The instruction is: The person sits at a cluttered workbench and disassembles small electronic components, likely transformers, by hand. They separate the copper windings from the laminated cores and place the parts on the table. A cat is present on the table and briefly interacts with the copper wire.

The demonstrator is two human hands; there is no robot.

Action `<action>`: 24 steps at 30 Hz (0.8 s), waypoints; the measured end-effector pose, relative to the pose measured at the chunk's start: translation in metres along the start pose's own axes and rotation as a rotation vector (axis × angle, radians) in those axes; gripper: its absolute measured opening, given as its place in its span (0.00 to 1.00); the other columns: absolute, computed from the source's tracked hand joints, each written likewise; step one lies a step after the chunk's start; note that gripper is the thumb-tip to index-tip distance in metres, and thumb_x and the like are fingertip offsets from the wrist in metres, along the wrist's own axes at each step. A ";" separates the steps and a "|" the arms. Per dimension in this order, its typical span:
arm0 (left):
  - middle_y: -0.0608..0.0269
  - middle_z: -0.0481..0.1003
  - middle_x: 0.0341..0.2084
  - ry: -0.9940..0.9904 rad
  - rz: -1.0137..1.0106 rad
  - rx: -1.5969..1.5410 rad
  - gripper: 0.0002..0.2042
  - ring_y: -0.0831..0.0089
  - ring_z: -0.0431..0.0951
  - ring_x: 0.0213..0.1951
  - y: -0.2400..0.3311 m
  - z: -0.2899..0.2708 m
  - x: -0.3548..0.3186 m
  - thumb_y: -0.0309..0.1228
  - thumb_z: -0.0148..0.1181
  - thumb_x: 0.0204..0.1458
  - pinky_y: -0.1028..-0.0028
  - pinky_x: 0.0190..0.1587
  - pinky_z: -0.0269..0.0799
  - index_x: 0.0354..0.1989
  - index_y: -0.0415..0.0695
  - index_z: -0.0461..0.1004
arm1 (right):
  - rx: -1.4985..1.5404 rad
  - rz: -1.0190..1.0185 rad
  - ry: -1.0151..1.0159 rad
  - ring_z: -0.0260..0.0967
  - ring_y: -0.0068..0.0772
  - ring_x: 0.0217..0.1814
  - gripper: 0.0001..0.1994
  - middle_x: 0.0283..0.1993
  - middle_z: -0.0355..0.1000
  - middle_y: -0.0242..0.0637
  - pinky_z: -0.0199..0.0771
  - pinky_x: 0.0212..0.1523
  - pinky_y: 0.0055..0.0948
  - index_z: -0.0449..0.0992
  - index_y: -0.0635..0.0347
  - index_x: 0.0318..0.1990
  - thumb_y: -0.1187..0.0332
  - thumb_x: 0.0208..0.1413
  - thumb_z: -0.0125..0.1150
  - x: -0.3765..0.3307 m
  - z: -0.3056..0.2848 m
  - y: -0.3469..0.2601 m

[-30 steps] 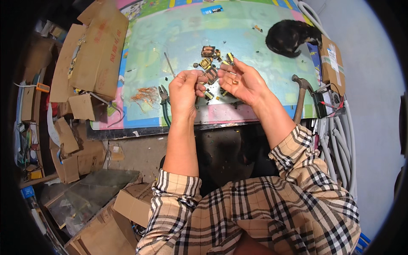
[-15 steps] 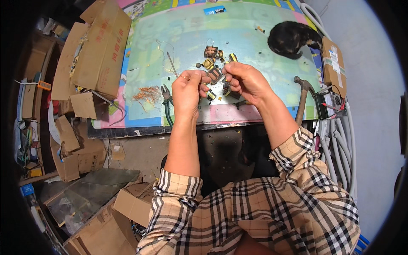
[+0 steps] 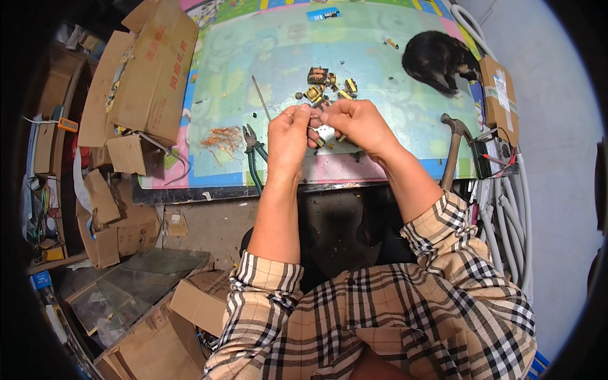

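Observation:
My left hand (image 3: 290,134) and my right hand (image 3: 362,130) meet fingertip to fingertip above the table, both closed in a pinch. Fine wire seems to be in the left fingers, though little of it shows now. What the right fingertips pinch is too small to make out. Just beyond and partly under the hands lie several small transformers with copper windings and yellow tape, among them a dark one (image 3: 318,75) and a yellow one (image 3: 313,94). A thin metal rod (image 3: 260,97) runs up to the left hand, its near end hidden. Green-handled pliers (image 3: 254,158) lie beside my left wrist.
A tangle of copper wire (image 3: 221,138) lies left of the pliers. To the right are a hammer (image 3: 453,149), a black meter (image 3: 486,155) and a curled-up dark cat (image 3: 437,60). Large cardboard boxes (image 3: 152,69) stand along the left; a small carton (image 3: 500,101) is at right.
My hands have come together, the right moving left to meet the left. The loop of fine wire that stood out beyond my left hand no longer shows.

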State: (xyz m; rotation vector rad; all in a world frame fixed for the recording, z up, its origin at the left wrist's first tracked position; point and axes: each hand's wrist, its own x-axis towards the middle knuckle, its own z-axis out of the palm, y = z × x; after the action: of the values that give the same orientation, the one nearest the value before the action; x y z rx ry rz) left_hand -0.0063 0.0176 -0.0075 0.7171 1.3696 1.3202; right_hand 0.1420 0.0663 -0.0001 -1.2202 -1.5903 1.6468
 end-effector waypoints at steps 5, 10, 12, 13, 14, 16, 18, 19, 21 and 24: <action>0.64 0.73 0.21 0.167 -0.008 0.066 0.14 0.79 0.70 0.19 -0.002 -0.027 0.013 0.36 0.48 0.61 0.79 0.20 0.66 0.36 0.37 0.74 | 0.605 0.146 0.053 0.70 0.26 0.36 0.14 0.36 0.70 0.38 0.71 0.33 0.19 0.67 0.74 0.49 0.74 0.58 0.50 0.015 -0.010 0.015; 0.61 0.74 0.25 0.179 -0.138 0.059 0.13 0.79 0.71 0.21 -0.016 -0.036 0.032 0.36 0.50 0.60 0.79 0.21 0.69 0.39 0.37 0.73 | 0.790 0.100 0.046 0.71 0.42 0.50 0.18 0.49 0.66 0.59 0.77 0.51 0.26 0.56 0.85 0.54 0.84 0.56 0.41 0.014 -0.011 0.008; 0.56 0.75 0.32 0.133 -0.214 0.031 0.17 0.76 0.74 0.25 -0.020 -0.037 0.038 0.33 0.50 0.59 0.78 0.24 0.73 0.50 0.33 0.67 | 0.761 0.074 -0.020 0.73 0.42 0.49 0.17 0.50 0.67 0.59 0.78 0.50 0.27 0.57 0.83 0.55 0.84 0.57 0.40 0.014 -0.008 0.006; 0.54 0.75 0.33 0.137 -0.191 0.021 0.19 0.75 0.75 0.27 -0.022 -0.037 0.039 0.32 0.50 0.59 0.77 0.25 0.74 0.54 0.32 0.63 | 0.753 0.068 -0.043 0.73 0.41 0.48 0.17 0.49 0.68 0.58 0.78 0.49 0.27 0.58 0.82 0.54 0.83 0.58 0.40 0.014 -0.006 0.005; 0.53 0.75 0.35 0.141 -0.168 0.012 0.22 0.73 0.75 0.28 -0.025 -0.035 0.040 0.30 0.49 0.59 0.77 0.26 0.74 0.59 0.31 0.59 | 0.744 0.062 -0.065 0.73 0.41 0.47 0.16 0.49 0.68 0.57 0.79 0.49 0.27 0.58 0.81 0.54 0.82 0.59 0.40 0.014 -0.004 0.005; 0.48 0.73 0.41 0.096 -0.117 0.056 0.33 0.69 0.77 0.34 -0.020 -0.029 0.036 0.26 0.49 0.57 0.75 0.31 0.76 0.68 0.33 0.39 | 0.713 0.054 -0.068 0.74 0.39 0.45 0.14 0.47 0.69 0.54 0.79 0.47 0.28 0.60 0.77 0.53 0.78 0.62 0.39 0.011 -0.001 0.002; 0.49 0.74 0.41 0.117 -0.034 0.086 0.30 0.70 0.77 0.34 -0.015 -0.024 0.030 0.26 0.51 0.57 0.75 0.32 0.75 0.66 0.34 0.48 | 0.684 0.048 -0.071 0.75 0.38 0.44 0.14 0.45 0.70 0.53 0.80 0.44 0.28 0.60 0.77 0.53 0.77 0.62 0.40 0.010 0.001 0.003; 0.49 0.74 0.41 0.128 0.008 0.102 0.28 0.70 0.77 0.34 -0.015 -0.023 0.028 0.26 0.51 0.57 0.75 0.33 0.75 0.65 0.34 0.52 | 0.670 0.046 -0.074 0.75 0.38 0.43 0.14 0.45 0.70 0.52 0.80 0.42 0.28 0.60 0.76 0.54 0.77 0.63 0.40 0.010 0.002 0.003; 0.54 0.75 0.37 0.155 0.205 0.293 0.20 0.74 0.75 0.33 -0.018 -0.025 0.026 0.27 0.53 0.57 0.76 0.33 0.73 0.57 0.34 0.63 | 0.529 0.023 -0.038 0.76 0.36 0.40 0.14 0.42 0.71 0.50 0.78 0.38 0.26 0.62 0.75 0.53 0.76 0.63 0.42 0.007 0.007 0.001; 0.58 0.76 0.29 0.174 0.403 0.346 0.10 0.77 0.74 0.28 -0.016 -0.015 0.014 0.27 0.55 0.55 0.75 0.33 0.71 0.41 0.35 0.75 | 0.352 -0.099 0.003 0.76 0.32 0.36 0.13 0.39 0.72 0.45 0.75 0.35 0.23 0.67 0.74 0.51 0.74 0.63 0.44 0.008 0.012 0.008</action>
State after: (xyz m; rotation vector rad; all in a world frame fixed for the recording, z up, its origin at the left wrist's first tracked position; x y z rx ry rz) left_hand -0.0199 0.0222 -0.0289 1.1823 1.6773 1.4989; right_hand 0.1299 0.0661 -0.0111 -0.9463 -1.2671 1.7656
